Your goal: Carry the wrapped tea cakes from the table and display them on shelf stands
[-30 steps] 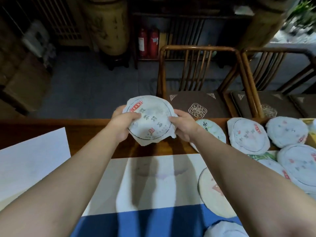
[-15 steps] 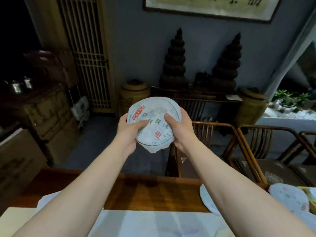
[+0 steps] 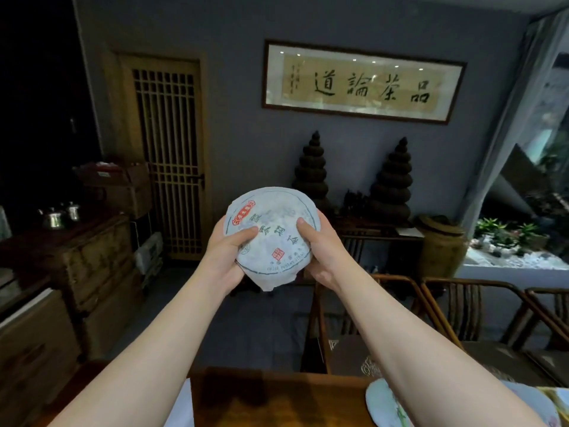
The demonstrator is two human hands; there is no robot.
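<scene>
A round tea cake (image 3: 272, 232) in white paper with green writing and red seals is held up at arm's length, face toward me. My left hand (image 3: 226, 257) grips its left edge with the thumb on the face. My right hand (image 3: 320, 251) grips its right edge the same way. The wooden table (image 3: 271, 396) lies below at the bottom edge, and another wrapped tea cake (image 3: 385, 405) rests on it at the lower right, partly behind my right forearm. No shelf stand is in view.
Wooden chairs (image 3: 437, 309) stand behind the table on the right. A wooden cabinet (image 3: 92, 260) with metal pots (image 3: 58, 215) stands at the left. A lattice door (image 3: 167, 155), a framed calligraphy (image 3: 360, 81) and two dark stacked towers (image 3: 391, 183) line the far wall.
Both hands have lifted the tea cake off the table and raised it. The view has tilted up from the table to the far wall.
</scene>
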